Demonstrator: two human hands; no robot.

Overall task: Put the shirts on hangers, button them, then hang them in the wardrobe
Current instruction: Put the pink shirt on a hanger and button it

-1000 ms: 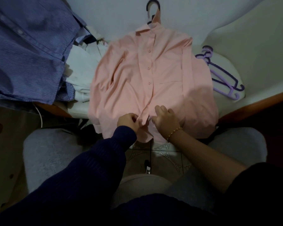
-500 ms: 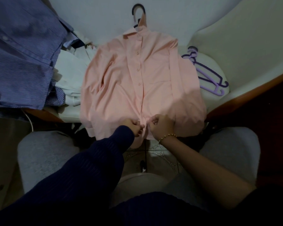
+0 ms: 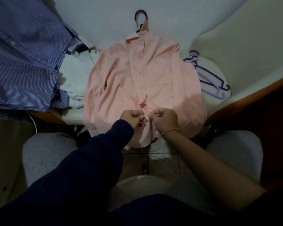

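The right grip [image 3: 165,120] no longer lies with its fingers spread on the pink shirt [image 3: 129,88] as it does a second ago. The fingers are now tucked under, knuckles up, and pinch the right edge of the front opening. The left grip [image 3: 132,118] goes from a closed fist over the cloth to a pinch on the left edge, thumb against fingertips. Both sit a little farther up the opening than before, so more of the hem [image 3: 142,141] hangs on their near side. The cloth between them now bunches into a small raised fold.
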